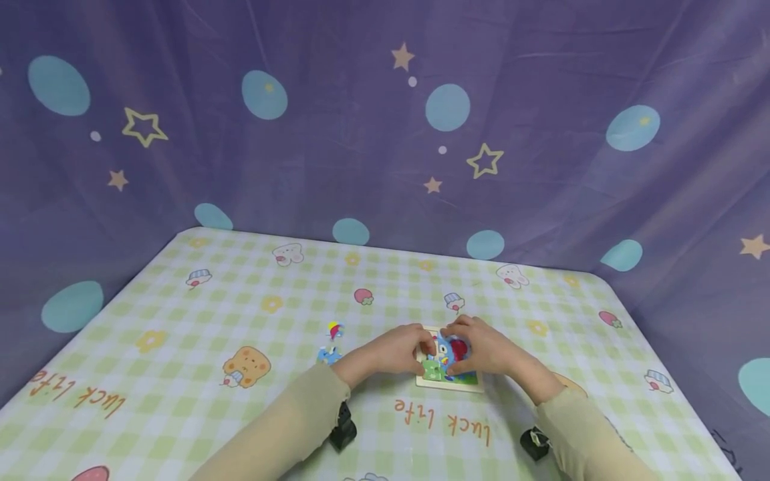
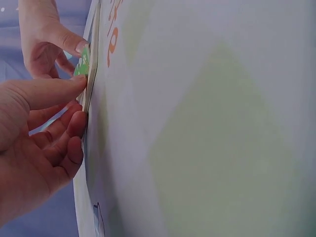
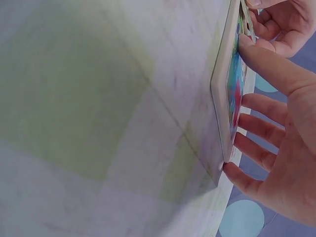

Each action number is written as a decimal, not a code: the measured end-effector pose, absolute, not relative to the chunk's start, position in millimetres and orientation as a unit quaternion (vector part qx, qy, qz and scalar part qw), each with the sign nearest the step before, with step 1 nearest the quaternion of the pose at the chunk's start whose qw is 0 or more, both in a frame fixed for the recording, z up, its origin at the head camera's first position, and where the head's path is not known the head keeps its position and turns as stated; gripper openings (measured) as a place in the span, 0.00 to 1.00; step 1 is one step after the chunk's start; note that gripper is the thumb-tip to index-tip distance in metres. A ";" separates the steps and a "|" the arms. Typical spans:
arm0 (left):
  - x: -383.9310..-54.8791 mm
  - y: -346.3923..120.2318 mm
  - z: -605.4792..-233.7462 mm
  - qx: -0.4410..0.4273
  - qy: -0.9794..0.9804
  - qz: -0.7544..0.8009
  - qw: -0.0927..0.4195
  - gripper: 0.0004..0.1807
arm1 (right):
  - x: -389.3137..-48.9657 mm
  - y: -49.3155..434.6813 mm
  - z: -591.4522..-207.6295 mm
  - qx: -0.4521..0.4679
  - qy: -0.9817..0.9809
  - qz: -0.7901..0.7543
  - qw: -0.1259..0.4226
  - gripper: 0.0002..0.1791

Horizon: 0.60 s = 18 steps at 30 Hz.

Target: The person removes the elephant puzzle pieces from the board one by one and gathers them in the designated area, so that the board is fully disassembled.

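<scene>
A small wooden jigsaw puzzle [image 1: 448, 387] with a pale frame lies on the table, its picture blue, red and green. My left hand [image 1: 402, 349] is at its left side and pinches a green puzzle piece [image 1: 432, 370] with white flower marks. That piece [image 2: 84, 61] stands tilted at the puzzle's surface in the left wrist view, the thumb on its edge. Over the right half, my right hand [image 1: 486, 346] spreads its fingers. In the right wrist view the right thumb [image 3: 252, 49] rests on the picture, and the other fingertips touch along the puzzle's far side.
Two loose puzzle pieces lie left of the puzzle: one with yellow and red [image 1: 334, 329], one mostly blue [image 1: 328, 354], near the left forearm. A checked tablecloth [image 1: 240, 414] with printed figures covers the table. Behind hangs a purple curtain [image 1: 361, 147].
</scene>
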<state>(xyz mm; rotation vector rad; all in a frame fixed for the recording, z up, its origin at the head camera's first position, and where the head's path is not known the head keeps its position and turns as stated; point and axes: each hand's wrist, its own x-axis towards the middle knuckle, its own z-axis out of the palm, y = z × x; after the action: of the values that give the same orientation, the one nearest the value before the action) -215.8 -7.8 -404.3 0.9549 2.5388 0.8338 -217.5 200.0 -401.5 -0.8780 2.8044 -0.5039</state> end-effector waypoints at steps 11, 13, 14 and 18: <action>-216.5 -8.9 -396.2 0.361 0.867 0.312 0.145 0.08 | -217.3 202.8 -403.5 -0.304 0.934 -0.171 0.075 0.35; -216.5 -9.4 -396.1 0.363 0.865 0.316 0.141 0.08 | -217.4 202.9 -403.8 -0.306 0.933 -0.173 0.076 0.36; -216.2 -9.9 -395.8 0.362 0.864 0.319 0.143 0.08 | -217.5 203.0 -404.0 -0.307 0.933 -0.172 0.075 0.36; -216.1 -12.8 -395.4 0.359 0.863 0.323 0.146 0.09 | -217.7 203.2 -404.3 -0.304 0.933 -0.175 0.075 0.36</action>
<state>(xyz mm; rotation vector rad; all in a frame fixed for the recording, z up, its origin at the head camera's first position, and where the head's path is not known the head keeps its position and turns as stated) -216.1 -12.8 -395.4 1.0339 2.4859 0.9303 -217.7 203.2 -404.3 -0.9136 2.8003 -0.5255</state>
